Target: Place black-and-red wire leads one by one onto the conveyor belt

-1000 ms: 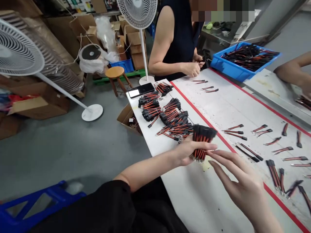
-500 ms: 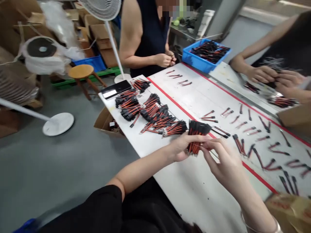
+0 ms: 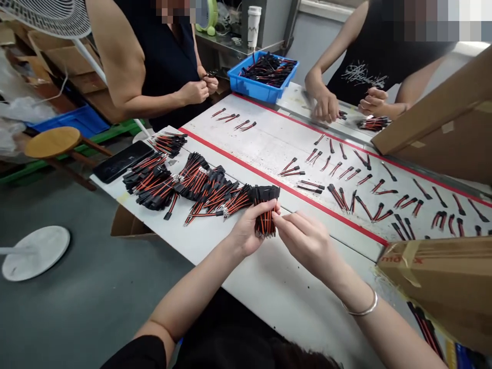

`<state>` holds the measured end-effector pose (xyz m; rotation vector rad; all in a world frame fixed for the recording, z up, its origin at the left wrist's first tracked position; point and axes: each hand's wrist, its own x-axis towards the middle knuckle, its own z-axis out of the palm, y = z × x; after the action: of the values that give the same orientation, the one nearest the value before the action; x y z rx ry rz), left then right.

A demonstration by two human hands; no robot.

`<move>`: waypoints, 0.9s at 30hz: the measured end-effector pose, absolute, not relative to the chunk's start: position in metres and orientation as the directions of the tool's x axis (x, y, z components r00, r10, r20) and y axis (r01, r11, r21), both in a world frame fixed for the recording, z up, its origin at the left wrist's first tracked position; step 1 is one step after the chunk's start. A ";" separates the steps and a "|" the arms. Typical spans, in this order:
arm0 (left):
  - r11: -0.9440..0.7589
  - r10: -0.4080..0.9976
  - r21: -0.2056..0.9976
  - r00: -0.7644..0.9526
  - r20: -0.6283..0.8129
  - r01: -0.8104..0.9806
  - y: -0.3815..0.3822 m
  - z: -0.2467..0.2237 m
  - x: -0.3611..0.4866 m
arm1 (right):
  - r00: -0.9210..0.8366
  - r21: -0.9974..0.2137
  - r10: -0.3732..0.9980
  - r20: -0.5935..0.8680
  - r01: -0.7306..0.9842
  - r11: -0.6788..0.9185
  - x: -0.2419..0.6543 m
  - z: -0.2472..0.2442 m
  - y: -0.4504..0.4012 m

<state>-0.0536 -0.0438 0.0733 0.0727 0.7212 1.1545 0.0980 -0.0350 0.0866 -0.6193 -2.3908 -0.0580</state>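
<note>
**Fingers (image 3: 269, 209) closed on red-and-black wire bundle (image 3: 266, 228)**

The left hand (image 3: 248, 230) curled round the bundle, black connectors up, held over the white table (image 3: 269, 277). The right hand (image 3: 303, 241) pinched its wires between fingertips. The bundle sat just beside the heap of wire harnesses (image 3: 200, 189), near the red line (image 3: 269, 178).

light: bright, even | shadows: soft under right hand (image 3: 307, 241) | edges: wide-angle stretch
</note>
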 end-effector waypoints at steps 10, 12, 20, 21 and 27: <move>0.535 0.792 0.467 0.225 -0.568 -0.704 -0.042 0.072 -0.027 | -0.647 -0.014 0.464 0.606 0.574 0.819 0.128 0.076 -0.034; 0.569 0.775 0.471 0.247 -0.582 -0.674 -0.040 0.071 -0.024 | -0.571 -0.195 0.540 0.619 0.554 0.810 0.133 0.075 -0.038; 0.696 0.704 0.463 0.394 -0.591 -0.549 -0.041 0.078 -0.006 | -0.566 -0.797 0.743 0.356 0.231 0.558 0.155 0.084 -0.059; 0.676 0.711 0.460 0.344 -0.614 -0.577 -0.041 0.080 -0.002 | -0.572 -0.786 0.739 0.357 0.244 0.569 0.157 0.085 -0.061; 0.423 0.786 0.444 0.076 -0.614 -0.789 -0.019 0.079 0.007 | -0.604 -0.542 0.592 0.533 0.294 0.787 0.162 0.090 -0.090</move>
<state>0.0073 -0.0188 0.0790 -0.0046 0.9164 1.1807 0.1620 -0.0897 0.0904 -0.6536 -2.2426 0.5252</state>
